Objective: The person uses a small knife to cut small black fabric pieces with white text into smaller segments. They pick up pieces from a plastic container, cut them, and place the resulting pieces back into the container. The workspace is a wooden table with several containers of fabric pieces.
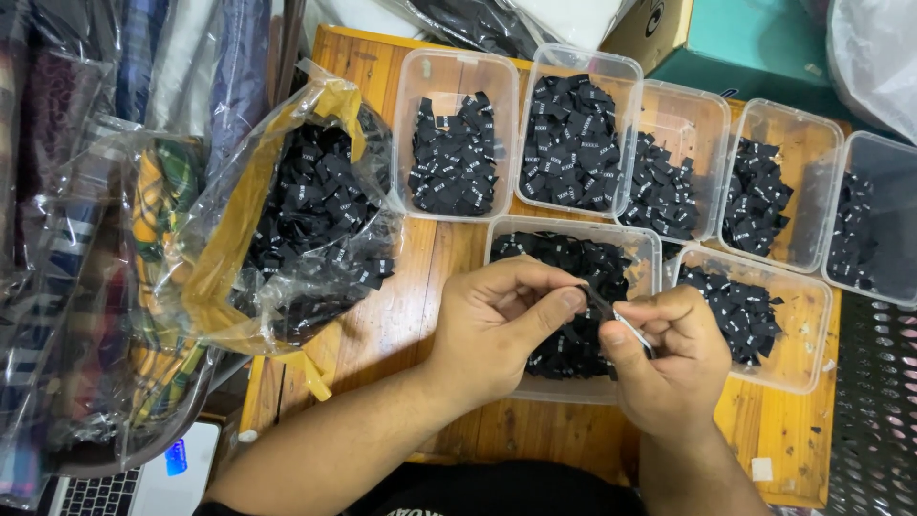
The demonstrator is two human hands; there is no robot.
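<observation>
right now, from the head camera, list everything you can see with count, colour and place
clear plastic tubs: seven, five in a back row and two in front, all holding labels
small fabric labels: too many to count, black with white marks, in the tubs and the bag
plastic bag: one, clear with yellow edging, open and full of labels, left of the tubs
wooden table: one, orange-brown, under everything
wrapped checked fabric: a pile in clear plastic, far left
cardboard box: one, brown and teal, top right
laptop: one, silver, bottom left corner
perforated metal surface: grey, right edge
left hand: pinching a black label over the front left tub
right hand: gripping the same label
</observation>
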